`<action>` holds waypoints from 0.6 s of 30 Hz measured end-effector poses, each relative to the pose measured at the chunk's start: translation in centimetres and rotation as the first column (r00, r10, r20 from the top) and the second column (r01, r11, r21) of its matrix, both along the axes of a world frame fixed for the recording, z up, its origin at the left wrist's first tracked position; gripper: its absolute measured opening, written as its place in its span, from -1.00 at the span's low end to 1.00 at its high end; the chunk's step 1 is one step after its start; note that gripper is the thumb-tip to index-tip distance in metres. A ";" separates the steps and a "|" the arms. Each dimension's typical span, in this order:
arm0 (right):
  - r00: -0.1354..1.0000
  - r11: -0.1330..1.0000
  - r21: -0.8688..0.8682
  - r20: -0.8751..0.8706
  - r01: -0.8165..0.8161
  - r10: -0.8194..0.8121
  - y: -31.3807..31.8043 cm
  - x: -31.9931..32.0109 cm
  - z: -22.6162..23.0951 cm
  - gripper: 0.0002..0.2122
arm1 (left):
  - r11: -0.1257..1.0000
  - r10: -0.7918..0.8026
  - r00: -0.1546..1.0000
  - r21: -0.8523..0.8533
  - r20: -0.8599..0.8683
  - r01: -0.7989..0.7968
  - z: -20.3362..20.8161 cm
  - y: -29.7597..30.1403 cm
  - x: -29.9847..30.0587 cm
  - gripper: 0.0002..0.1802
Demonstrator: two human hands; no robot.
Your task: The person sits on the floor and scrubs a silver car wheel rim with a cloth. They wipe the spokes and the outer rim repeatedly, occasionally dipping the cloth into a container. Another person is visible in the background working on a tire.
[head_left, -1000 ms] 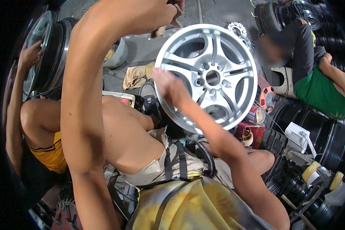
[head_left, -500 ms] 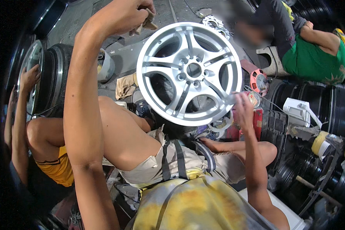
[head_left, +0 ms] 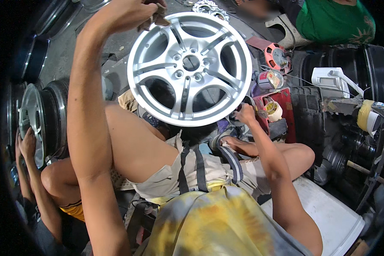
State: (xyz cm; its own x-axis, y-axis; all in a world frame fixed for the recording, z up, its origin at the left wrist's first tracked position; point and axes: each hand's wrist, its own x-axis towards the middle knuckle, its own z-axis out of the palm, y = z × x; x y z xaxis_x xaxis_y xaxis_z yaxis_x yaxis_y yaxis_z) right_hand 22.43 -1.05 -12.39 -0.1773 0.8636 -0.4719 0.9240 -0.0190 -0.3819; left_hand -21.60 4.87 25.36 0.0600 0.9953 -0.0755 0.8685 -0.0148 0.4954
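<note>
A silver alloy wheel (head_left: 191, 106) with split spokes faces up in front of me, tilted over my bent legs. At its far left rim is my left hand (head_left: 147, 12), closed on a folded tan piece (head_left: 160, 18) that could be cloth or sandpaper; the piece meets or nearly meets the rim. Just off the wheel's near right edge, my right hand (head_left: 245, 114) has its fingers curled in. Something dark lies at those fingertips, too small and shaded to make out. The wheel's underside and what supports it are hidden.
To the right are an orange-red reel-like thing (head_left: 277, 57), a clear jar (head_left: 269, 80), a red case (head_left: 291, 115) and black wheel barrels (head_left: 328, 64). A person beside me at left touches another wheel (head_left: 34, 111). A person in green (head_left: 337, 21) sits far right.
The wheel has turned counter-clockwise and sits farther left in view. My right hand has left its right rim and dropped nearer to me. My left hand keeps the tan piece.
</note>
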 end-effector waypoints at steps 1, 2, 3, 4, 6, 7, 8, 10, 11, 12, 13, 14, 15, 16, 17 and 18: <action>0.999 0.999 0.012 0.030 -0.035 0.035 -0.2 -0.5 -0.7 -0.71 | 1.000 0.010 1.000 -0.022 -0.003 -0.010 -0.3 0.3 0.0 -0.57; 0.996 0.989 -0.117 -0.002 0.089 -0.090 -0.6 -0.8 -1.3 -0.75 | 0.999 0.019 1.000 -0.045 -0.003 -0.019 -0.6 0.6 -0.1 -0.57; 0.998 0.999 -0.024 0.047 0.031 -0.029 -0.9 -0.9 -1.8 -0.75 | 0.998 0.027 1.000 -0.064 0.000 -0.027 -1.1 1.2 -0.2 -0.58; 0.996 0.997 0.075 0.088 -0.024 0.018 -1.3 -0.7 -2.3 -0.75 | 0.999 -0.038 0.998 0.010 -0.041 0.039 -1.7 0.6 -0.8 -0.58; 0.951 0.980 0.061 0.258 -0.189 0.168 -2.0 0.1 -3.3 -0.83 | 0.998 -0.064 0.997 0.022 -0.043 0.065 -3.2 0.9 -1.5 -0.60; 0.945 0.967 0.129 0.275 -0.220 0.178 -2.2 0.4 -3.8 -0.84 | 0.997 -0.078 0.996 0.026 -0.044 0.079 -3.8 1.2 -1.8 -0.61; 0.929 0.955 0.148 0.309 -0.257 0.202 -2.2 0.8 -4.3 -0.84 | 0.999 -0.043 0.997 0.016 -0.062 0.044 -4.3 0.9 -2.3 -0.59; 0.902 0.935 0.198 0.382 -0.293 0.202 -2.0 1.2 -5.3 -0.81 | 0.990 -0.070 0.996 0.114 -0.064 0.077 -5.0 0.7 -3.0 -0.60; 0.918 0.958 0.121 0.340 -0.259 0.205 -1.7 1.3 -5.7 -0.80 | 0.992 -0.050 0.995 0.111 -0.084 0.059 -5.3 0.7 -3.1 -0.60; 0.928 0.969 0.111 0.329 -0.222 0.175 -1.5 1.1 -6.2 -0.78 | 0.999 -0.040 0.999 0.005 -0.028 0.040 -5.1 0.7 -3.4 -0.60; 0.937 0.984 0.055 0.318 -0.172 0.146 -1.3 1.1 -6.7 -0.76 | 0.999 -0.047 0.998 -0.005 -0.038 0.047 -5.2 0.7 -3.4 -0.60; 0.946 0.986 0.022 0.286 -0.168 0.155 -1.2 1.0 -7.0 -0.72 | 0.999 -0.045 0.998 -0.010 -0.042 0.044 -5.0 0.6 -3.5 -0.60; 0.937 0.978 0.103 0.319 -0.181 0.140 -1.2 0.9 -7.3 -0.72 | 0.999 -0.045 0.999 -0.012 -0.031 0.044 -4.9 0.6 -3.4 -0.60; 0.931 0.975 0.102 0.329 -0.199 0.156 -1.2 0.9 -7.5 -0.72 | 0.999 -0.042 0.998 -0.006 -0.052 0.042 -4.9 0.5 -3.2 -0.60; 0.928 0.967 0.127 0.334 -0.219 0.167 -1.4 1.0 -7.6 -0.72 | 0.999 -0.044 0.997 0.003 -0.056 0.045 -4.9 0.4 -3.1 -0.60; 0.949 0.968 0.208 0.306 -0.142 0.073 -1.5 1.1 -7.5 -0.73 | 0.998 -0.052 0.998 0.017 -0.046 0.053 -5.0 0.3 -2.9 -0.60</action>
